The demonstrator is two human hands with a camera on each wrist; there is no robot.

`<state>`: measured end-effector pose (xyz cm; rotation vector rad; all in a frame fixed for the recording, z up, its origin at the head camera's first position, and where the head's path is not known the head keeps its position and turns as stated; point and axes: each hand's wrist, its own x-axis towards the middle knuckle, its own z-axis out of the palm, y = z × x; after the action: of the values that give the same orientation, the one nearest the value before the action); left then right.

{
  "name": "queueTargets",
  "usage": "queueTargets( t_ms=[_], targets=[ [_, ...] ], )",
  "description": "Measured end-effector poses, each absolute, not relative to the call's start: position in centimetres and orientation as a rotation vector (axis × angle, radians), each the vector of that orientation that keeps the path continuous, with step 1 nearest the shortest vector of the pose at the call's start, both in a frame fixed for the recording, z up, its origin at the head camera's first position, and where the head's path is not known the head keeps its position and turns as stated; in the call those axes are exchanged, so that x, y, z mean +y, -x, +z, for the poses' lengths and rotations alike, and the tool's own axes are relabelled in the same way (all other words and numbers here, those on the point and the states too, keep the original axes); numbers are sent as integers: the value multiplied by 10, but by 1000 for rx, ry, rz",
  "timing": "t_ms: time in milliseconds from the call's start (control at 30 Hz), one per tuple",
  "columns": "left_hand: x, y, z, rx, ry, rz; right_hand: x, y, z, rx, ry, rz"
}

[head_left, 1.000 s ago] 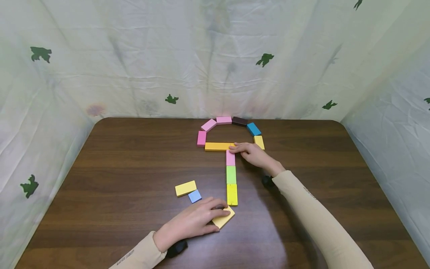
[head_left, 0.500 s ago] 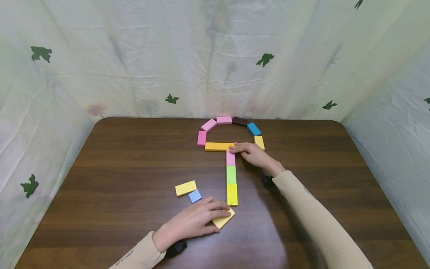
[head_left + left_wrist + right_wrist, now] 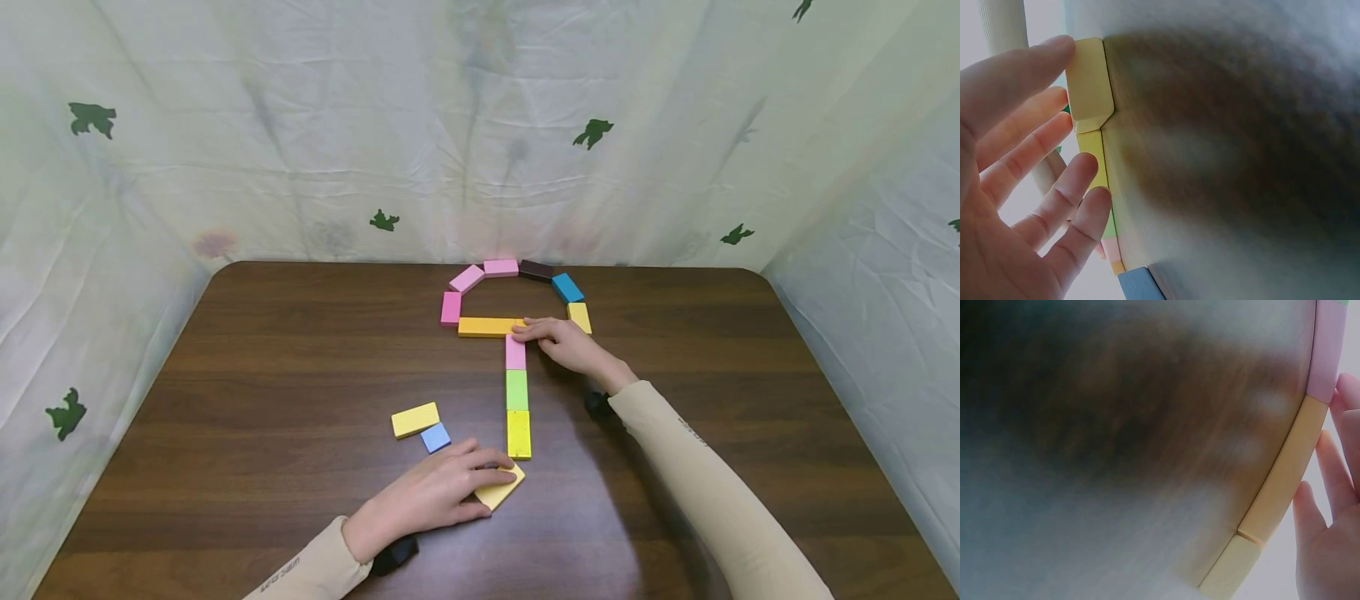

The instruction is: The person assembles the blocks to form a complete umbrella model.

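Note:
In the head view, my left hand [image 3: 435, 492] holds a pale yellow block [image 3: 495, 493] flat on the table, thumb at its near corner and fingers over its top and far edge. The left wrist view shows this block [image 3: 1090, 81] with the thumb and fingertips at its upper edge. My right hand [image 3: 572, 348] has extended fingers resting on the orange bar [image 3: 483, 327], by the top end of a pink block [image 3: 515, 353]. Below that pink block run a green block [image 3: 517, 390] and a bright yellow block [image 3: 519, 434], end to end.
Above the bar, an arc includes a magenta block [image 3: 451, 308], pink blocks [image 3: 500, 268], a dark brown block [image 3: 536, 270], a blue block [image 3: 567, 287] and a yellow block [image 3: 579, 317]. A loose yellow block [image 3: 416, 420] touches a small blue block [image 3: 435, 437] on the left.

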<state>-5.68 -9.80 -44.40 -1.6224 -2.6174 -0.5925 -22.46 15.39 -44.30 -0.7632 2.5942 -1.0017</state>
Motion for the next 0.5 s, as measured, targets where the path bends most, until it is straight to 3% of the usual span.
queueTargets(
  t_ms=[500],
  targets=[
    [-137, 81, -427, -2642, 1425, -794, 154, 225, -444, 2602, 818, -1023]
  ],
)
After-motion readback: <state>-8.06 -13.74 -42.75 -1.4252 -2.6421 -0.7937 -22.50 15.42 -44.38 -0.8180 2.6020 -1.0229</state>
